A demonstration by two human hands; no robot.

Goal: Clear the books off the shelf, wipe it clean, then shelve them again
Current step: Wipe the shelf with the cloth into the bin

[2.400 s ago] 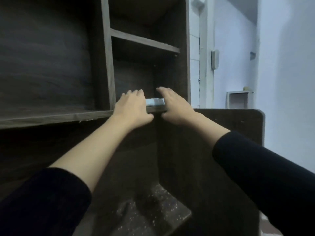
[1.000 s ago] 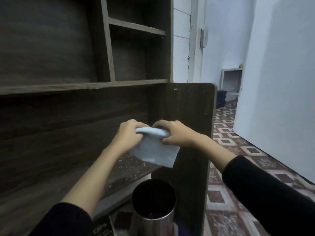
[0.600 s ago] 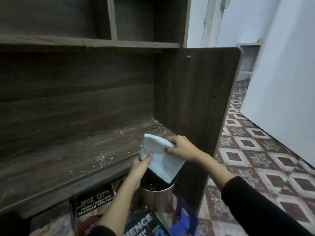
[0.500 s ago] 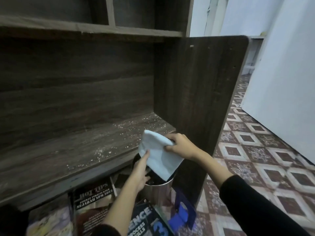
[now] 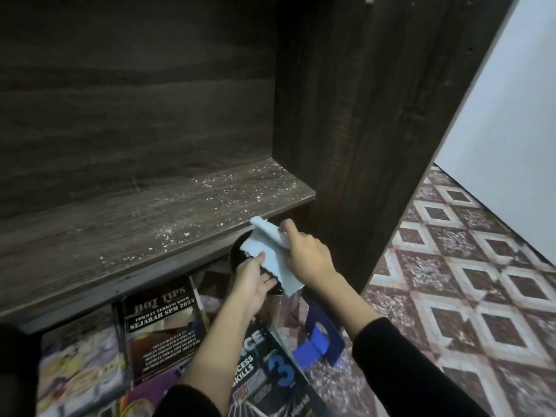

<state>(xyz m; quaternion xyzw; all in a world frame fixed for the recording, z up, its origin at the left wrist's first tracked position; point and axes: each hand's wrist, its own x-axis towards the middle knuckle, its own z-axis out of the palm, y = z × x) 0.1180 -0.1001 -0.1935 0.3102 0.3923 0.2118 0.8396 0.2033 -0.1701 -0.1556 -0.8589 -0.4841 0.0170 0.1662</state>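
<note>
Two grips on the blue cloth (image 5: 272, 251): right hand (image 5: 307, 254) clamps the top fold, left hand (image 5: 251, 282) pinches the ragged lower edge, above a metal can (image 5: 282, 308) off the shelf's (image 5: 150, 227) front right corner. Shelf is woodgrain, white-specked. Books (image 5: 78, 365) on floor: "HOT TIPS… SEJARAH SPM 2023" (image 5: 162, 326), "…PROCESS SKILLS 3" (image 5: 264, 374), partly hidden.

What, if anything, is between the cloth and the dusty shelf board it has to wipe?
Nothing visible. The right hand and left hand hold the cloth over the metal bin, just below the front edge of the shelf board, near its right end. The board carries only white specks; the books lie on the floor underneath.
</note>
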